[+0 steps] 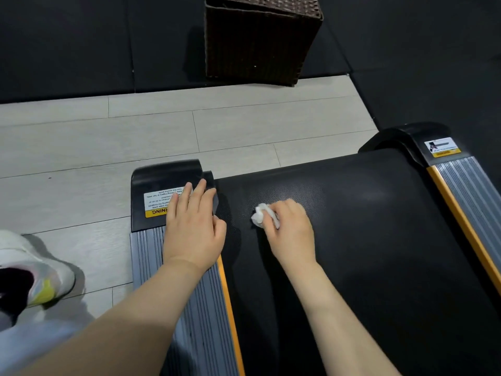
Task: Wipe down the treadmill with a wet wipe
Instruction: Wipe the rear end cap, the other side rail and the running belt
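Observation:
The treadmill's black running belt (pixel 366 226) fills the lower right, flanked by grey ribbed side rails with orange strips, the left rail (pixel 195 308) and the right rail (pixel 461 185). My right hand (pixel 291 229) grips a crumpled white wet wipe (pixel 260 215) and presses it on the belt near the rear left corner. My left hand (pixel 193 226) lies flat with straight fingers on the left rail and the black end cap (pixel 162 185), partly covering a white and yellow warning label (pixel 158 203).
A dark wicker basket (pixel 260 42) stands on black floor mats (pixel 67 44) beyond the treadmill's end. Pale wood-look floor (pixel 108 137) runs between. My white shoe (pixel 35 267) is on the floor at the left edge.

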`<action>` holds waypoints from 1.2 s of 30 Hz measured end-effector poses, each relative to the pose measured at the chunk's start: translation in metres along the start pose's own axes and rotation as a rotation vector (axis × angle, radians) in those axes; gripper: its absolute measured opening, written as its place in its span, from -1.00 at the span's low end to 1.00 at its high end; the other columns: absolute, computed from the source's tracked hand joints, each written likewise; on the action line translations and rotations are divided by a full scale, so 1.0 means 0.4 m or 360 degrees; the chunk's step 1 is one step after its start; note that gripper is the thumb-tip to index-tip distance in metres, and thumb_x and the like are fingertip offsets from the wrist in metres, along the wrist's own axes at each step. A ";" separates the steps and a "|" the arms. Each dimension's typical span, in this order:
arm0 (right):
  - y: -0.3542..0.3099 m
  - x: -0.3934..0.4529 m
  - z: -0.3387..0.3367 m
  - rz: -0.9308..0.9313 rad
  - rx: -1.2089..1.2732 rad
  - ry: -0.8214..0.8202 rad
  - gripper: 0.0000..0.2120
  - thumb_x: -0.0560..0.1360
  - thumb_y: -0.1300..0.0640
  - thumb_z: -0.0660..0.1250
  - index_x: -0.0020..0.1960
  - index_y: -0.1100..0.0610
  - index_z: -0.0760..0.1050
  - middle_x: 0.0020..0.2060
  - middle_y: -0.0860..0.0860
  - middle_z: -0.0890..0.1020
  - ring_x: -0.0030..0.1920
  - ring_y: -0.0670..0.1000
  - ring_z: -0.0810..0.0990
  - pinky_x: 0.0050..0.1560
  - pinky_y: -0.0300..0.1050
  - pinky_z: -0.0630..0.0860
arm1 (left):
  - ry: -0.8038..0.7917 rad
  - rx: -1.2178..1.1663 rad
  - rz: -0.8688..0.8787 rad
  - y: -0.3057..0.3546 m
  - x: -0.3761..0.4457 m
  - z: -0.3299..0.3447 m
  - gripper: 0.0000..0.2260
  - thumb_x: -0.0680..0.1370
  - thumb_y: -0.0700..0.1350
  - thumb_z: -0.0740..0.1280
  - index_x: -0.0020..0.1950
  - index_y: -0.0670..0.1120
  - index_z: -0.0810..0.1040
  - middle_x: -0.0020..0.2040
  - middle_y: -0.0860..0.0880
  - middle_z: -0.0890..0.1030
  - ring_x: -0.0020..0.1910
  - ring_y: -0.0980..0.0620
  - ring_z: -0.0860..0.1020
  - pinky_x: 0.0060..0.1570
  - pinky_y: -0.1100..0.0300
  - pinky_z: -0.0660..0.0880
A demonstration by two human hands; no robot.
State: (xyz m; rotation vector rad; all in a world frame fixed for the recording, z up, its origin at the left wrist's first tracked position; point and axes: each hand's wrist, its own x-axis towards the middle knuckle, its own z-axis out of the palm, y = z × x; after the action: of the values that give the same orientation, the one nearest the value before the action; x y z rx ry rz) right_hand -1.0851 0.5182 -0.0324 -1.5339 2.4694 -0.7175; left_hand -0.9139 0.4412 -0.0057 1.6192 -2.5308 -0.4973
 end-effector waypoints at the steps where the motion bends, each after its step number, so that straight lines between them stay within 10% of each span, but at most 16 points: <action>1: -0.005 -0.004 0.008 0.0006 -0.0099 0.0085 -0.70 0.56 -0.06 0.22 -0.20 0.14 0.47 -0.28 0.01 0.50 -0.24 0.04 0.47 -0.25 -0.08 0.45 | 0.0001 0.0010 0.0004 -0.001 0.000 0.001 -0.46 0.53 -0.02 0.06 0.51 -0.07 0.32 0.58 -0.06 0.23 0.59 -0.07 0.10 0.57 -0.04 -0.04; 12: -0.093 0.053 0.047 -0.0782 -0.0267 -0.0193 -0.77 0.44 -0.09 0.28 -0.18 0.08 0.48 -0.34 -0.05 0.55 -0.31 0.04 0.58 -0.47 -0.16 0.41 | 0.0015 -0.0001 0.0022 -0.009 0.005 0.007 -0.45 0.53 -0.02 -0.04 0.49 -0.09 0.36 0.56 -0.07 0.27 0.57 -0.07 0.15 0.56 -0.06 0.01; 21: 0.412 0.119 -0.241 0.1347 -0.0422 0.0501 -0.66 0.63 0.02 0.11 0.13 0.30 0.43 0.08 0.30 0.58 0.06 0.32 0.55 -0.08 0.07 0.41 | 0.0001 0.0004 0.0012 -0.005 0.002 0.002 -0.51 0.52 -0.05 0.05 0.42 -0.07 0.44 0.56 -0.08 0.27 0.58 -0.08 0.13 0.56 -0.08 0.00; 31: -0.067 0.021 0.016 -0.0591 -0.0396 -0.0252 -0.86 0.54 0.00 0.20 -0.13 0.01 0.49 -0.31 -0.04 0.50 -0.29 0.02 0.51 -0.44 -0.09 0.46 | -0.0040 0.0101 0.0068 0.003 0.000 0.000 -0.49 0.51 -0.05 0.05 0.44 -0.07 0.41 0.57 -0.13 0.25 0.58 -0.12 0.10 0.55 -0.10 0.03; 36: 0.265 0.189 -0.147 0.0279 -0.0726 -0.0238 -0.95 0.42 0.11 0.27 -0.15 0.06 0.42 -0.25 0.01 0.60 -0.15 0.15 0.63 -0.26 -0.09 0.51 | -0.0093 0.0228 0.0367 0.001 0.008 0.007 -0.45 0.50 -0.02 0.01 0.45 -0.06 0.44 0.49 -0.06 0.40 0.53 -0.08 0.25 0.52 -0.11 0.09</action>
State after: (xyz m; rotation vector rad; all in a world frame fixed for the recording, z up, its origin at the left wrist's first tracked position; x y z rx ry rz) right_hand -1.2273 0.5093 -0.0211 -1.4035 2.7265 -0.0050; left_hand -0.9165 0.4391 -0.0085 1.3451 -2.8076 -0.3516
